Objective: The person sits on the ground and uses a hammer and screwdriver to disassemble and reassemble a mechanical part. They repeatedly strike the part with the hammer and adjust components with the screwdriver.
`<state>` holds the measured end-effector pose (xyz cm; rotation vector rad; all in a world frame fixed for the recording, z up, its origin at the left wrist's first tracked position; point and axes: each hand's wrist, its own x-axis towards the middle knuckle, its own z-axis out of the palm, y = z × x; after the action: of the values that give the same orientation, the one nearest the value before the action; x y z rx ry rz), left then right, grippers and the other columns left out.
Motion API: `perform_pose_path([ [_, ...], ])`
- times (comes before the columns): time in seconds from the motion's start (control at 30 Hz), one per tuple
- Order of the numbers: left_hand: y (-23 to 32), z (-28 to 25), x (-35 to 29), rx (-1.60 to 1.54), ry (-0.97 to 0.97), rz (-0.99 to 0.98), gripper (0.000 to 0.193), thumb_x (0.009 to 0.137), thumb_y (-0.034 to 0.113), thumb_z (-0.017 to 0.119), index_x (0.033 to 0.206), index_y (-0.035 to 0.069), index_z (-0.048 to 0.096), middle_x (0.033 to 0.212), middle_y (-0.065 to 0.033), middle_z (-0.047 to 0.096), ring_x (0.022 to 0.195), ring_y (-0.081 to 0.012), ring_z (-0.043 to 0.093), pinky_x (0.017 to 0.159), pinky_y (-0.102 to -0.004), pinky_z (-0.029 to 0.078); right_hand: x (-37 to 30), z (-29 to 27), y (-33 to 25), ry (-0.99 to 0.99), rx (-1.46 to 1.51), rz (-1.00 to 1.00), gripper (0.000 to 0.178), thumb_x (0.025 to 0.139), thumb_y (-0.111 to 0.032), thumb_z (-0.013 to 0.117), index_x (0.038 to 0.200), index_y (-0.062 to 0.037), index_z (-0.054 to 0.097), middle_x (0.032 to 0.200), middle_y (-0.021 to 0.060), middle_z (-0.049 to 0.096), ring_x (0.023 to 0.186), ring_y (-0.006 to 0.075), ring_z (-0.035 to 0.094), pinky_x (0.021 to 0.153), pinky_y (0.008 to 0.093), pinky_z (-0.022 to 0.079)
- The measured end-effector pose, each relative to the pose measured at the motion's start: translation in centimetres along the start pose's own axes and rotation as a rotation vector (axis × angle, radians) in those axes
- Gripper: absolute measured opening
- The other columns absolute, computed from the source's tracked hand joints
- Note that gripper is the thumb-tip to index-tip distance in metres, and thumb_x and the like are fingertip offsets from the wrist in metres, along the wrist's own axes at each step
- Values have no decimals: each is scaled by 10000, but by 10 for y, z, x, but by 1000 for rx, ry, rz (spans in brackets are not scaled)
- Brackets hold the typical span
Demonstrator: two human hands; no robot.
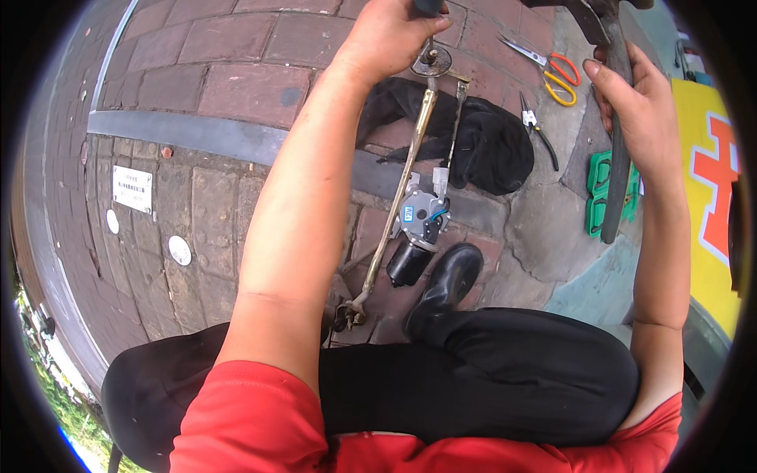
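Note:
My left hand [394, 35] is closed round a dark, round-ended piece at the top edge, just above the pivot end of a wiper linkage; most of that piece is cut off. The wiper linkage [402, 173] has a long brassy tube running toward me and a round flange [432, 60] at its far end. Attached beside the tube is a wiper motor [418, 225] with a silver gear housing and black can. On the right, my right hand [643, 106] grips a hammer [619, 158] by its dark handle, its head raised at the top edge.
A black cloth [493, 146] lies behind the linkage. Scissors [552, 72] with red and yellow handles and black-handled pliers [538, 130] rest on the paving. Near my right forearm are a green tool case [597, 197] and a yellow sign [702, 142]. My black boot [453, 280] stands beside the motor.

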<state>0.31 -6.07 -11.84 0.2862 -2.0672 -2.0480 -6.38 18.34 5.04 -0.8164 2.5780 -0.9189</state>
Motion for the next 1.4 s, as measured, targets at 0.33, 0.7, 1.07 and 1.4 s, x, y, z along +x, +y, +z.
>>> perform_pose_path([
  [0.33, 16, 1, -4, 92, 16, 26, 143, 866, 81, 698, 963, 5, 625, 802, -35, 629, 752, -134, 561, 708, -325, 486, 5, 2, -5, 21, 27, -6, 341, 885, -268, 681, 1057, 13, 598, 658, -25, 515, 511, 31, 450, 470, 201, 352],
  [0.7, 4, 8, -3, 233, 41, 74, 153, 861, 81, 697, 977, 3, 635, 827, -66, 666, 765, -154, 599, 719, -335, 499, 13, -4, -10, 12, -8, -6, 360, 908, -263, 672, 1141, -1, 592, 648, -44, 487, 525, 23, 431, 487, 193, 332],
  [1.07, -17, 6, 2, 101, 86, 28, 110, 854, 64, 698, 919, 6, 631, 789, -37, 643, 727, -141, 577, 696, -318, 484, 21, 29, -66, 8, -361, -435, 162, 771, -55, 615, 855, 69, 550, 689, 180, 552, 624, 227, 557, 584, 365, 441],
  [1.4, -11, 2, 2, 5, 92, -20, 91, 850, 45, 692, 910, 14, 630, 780, -42, 645, 740, -139, 604, 694, -315, 499, 22, 36, -92, -10, -318, -323, 174, 780, -56, 635, 889, 62, 567, 684, 147, 542, 643, 181, 554, 586, 353, 443],
])
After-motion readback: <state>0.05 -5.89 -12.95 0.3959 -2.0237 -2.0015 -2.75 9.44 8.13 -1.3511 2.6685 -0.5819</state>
